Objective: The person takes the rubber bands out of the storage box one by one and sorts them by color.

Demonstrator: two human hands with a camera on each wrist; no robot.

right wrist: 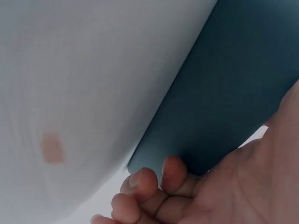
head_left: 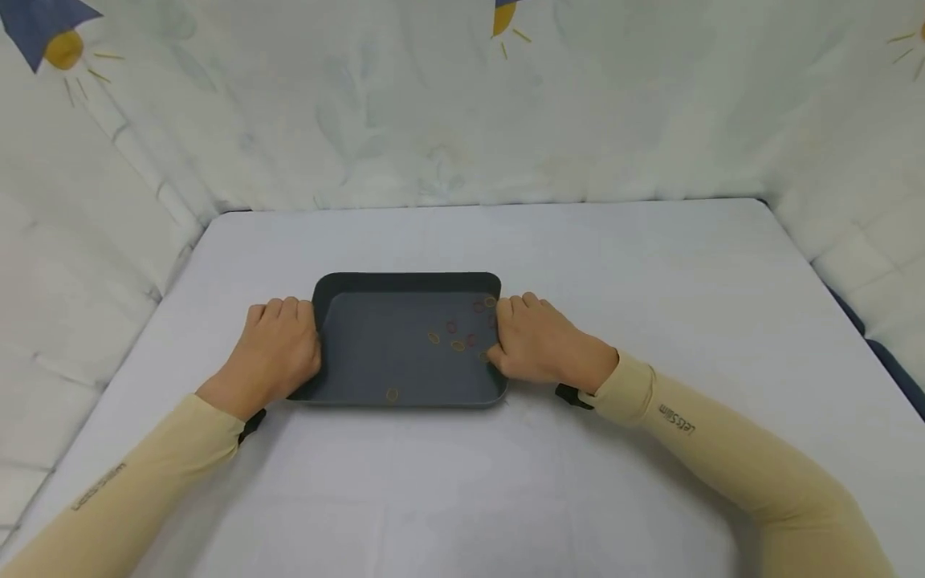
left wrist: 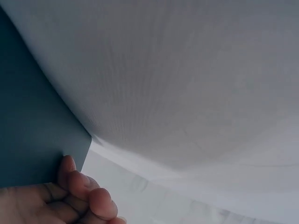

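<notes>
Two arms in tan sleeves reach in. The left hand (head_left: pixel 278 347) grips the left side of a dark tray (head_left: pixel 376 365), fingers curled under it. The right hand (head_left: pixel 535 341) grips the right side likewise. The tray sits mid tabletop (head_left: pixel 650 273), not lifted yet. Small rubber bands (head_left: pixel 458 345) lie scattered inside, none taken out.

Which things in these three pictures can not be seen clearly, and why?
- Head view: the small rings in the dark tray are too small to count or identify.
- Head view: left hand and right hand cover the tray's side rims.
- Wrist views: only an outer tray wall shows; the inside is out of sight.
</notes>
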